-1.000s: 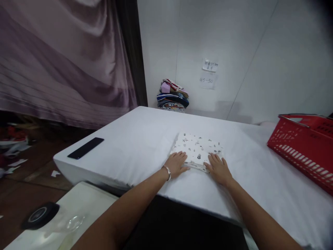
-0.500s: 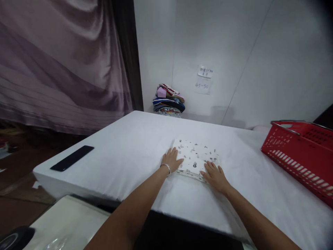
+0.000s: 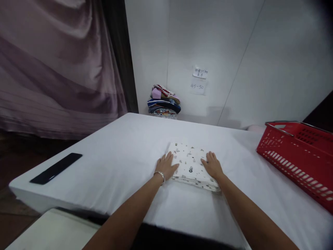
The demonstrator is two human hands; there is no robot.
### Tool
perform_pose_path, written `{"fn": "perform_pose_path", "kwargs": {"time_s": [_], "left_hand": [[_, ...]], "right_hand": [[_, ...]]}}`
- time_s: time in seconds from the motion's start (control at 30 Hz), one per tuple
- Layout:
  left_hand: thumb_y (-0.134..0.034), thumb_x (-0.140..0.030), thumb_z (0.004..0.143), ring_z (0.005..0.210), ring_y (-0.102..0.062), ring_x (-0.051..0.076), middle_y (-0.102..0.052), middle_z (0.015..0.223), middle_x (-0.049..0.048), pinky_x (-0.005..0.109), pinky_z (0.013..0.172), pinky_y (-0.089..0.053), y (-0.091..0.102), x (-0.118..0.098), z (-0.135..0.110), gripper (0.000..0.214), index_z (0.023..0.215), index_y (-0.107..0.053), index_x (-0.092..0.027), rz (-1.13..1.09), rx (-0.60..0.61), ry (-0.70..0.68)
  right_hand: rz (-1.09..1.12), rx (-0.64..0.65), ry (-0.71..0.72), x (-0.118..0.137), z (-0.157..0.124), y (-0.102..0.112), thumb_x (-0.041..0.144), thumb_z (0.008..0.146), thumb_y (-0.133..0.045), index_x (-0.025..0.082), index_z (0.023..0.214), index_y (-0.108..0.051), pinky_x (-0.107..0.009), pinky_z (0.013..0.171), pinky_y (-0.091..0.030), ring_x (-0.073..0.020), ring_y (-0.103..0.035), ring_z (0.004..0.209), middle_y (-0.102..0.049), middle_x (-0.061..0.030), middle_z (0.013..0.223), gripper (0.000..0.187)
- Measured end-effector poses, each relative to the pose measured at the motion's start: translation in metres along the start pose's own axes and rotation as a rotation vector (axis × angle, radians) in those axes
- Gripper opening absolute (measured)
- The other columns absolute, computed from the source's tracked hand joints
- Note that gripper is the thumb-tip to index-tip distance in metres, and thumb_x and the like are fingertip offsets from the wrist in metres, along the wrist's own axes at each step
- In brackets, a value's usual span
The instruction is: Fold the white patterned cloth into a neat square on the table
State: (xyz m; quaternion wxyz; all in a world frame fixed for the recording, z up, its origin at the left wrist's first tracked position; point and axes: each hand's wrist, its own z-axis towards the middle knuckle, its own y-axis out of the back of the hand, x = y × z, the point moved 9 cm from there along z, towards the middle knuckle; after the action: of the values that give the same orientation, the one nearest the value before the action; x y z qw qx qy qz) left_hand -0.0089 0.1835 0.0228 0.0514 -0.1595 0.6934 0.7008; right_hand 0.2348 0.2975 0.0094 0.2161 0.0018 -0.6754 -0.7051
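A folded white cloth (image 3: 191,163) with small grey and dark printed motifs lies flat on the white-covered table (image 3: 117,149). Its folded layers show along the near edge. My left hand (image 3: 165,166), with a bracelet at the wrist, rests on the cloth's left edge, fingers spread. On the cloth's right side lies my right hand (image 3: 212,166), palm down, fingers stretched out toward the far side. Neither hand grips the cloth.
A red plastic basket (image 3: 293,156) with metal handles stands on the table at the right. A dark flat phone-like slab (image 3: 57,168) lies near the left edge. Behind the table is a pile of folded fabrics (image 3: 164,102) by the wall, below handwritten papers (image 3: 199,83).
My right hand has moved from the cloth's near right corner to farther up its right side. My left hand stays at the left edge. The view has shifted slightly.
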Motion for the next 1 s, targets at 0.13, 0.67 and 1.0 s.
{"fn": "perform_pose_path", "kwargs": {"time_s": [0.13, 0.67, 1.0], "left_hand": [[-0.023, -0.063, 0.081, 0.135, -0.018, 0.027, -0.011, 0.151, -0.0038, 0.046, 0.107, -0.02, 0.001, 0.0, 0.0, 0.07, 0.141, -0.026, -0.025, 0.006, 0.004, 0.007], [-0.028, -0.06, 0.081, 0.13, -0.029, 0.032, -0.012, 0.151, 0.0016, 0.044, 0.102, -0.026, 0.008, -0.011, -0.002, 0.067, 0.138, -0.031, -0.025, -0.002, 0.076, 0.022], [-0.035, -0.054, 0.084, 0.131, -0.03, 0.025, -0.019, 0.15, 0.0046, 0.045, 0.105, -0.023, -0.017, -0.08, -0.09, 0.061, 0.137, -0.032, -0.024, -0.207, -0.027, -0.229]], "right_hand": [[0.209, -0.045, 0.005, -0.002, 0.0, 0.008, 0.042, 0.083, -0.041, 0.009, 0.132, -0.041, -0.042, 0.109, -0.017, -0.026, -0.01, 0.137, -0.026, -0.0134, 0.147, 0.059], [0.98, -0.039, -0.348, -0.035, -0.086, 0.026, 0.027, 0.064, -0.064, 0.01, 0.141, -0.027, -0.037, 0.081, -0.048, -0.0264, -0.061, 0.095, -0.061, -0.0164, 0.113, 0.087], [0.236, -0.19, -0.306, -0.112, -0.069, 0.073, 0.029, 0.075, -0.047, 0.01, 0.119, -0.055, -0.046, 0.094, -0.037, -0.0334, -0.048, 0.115, -0.055, -0.0193, 0.121, 0.049]]}}
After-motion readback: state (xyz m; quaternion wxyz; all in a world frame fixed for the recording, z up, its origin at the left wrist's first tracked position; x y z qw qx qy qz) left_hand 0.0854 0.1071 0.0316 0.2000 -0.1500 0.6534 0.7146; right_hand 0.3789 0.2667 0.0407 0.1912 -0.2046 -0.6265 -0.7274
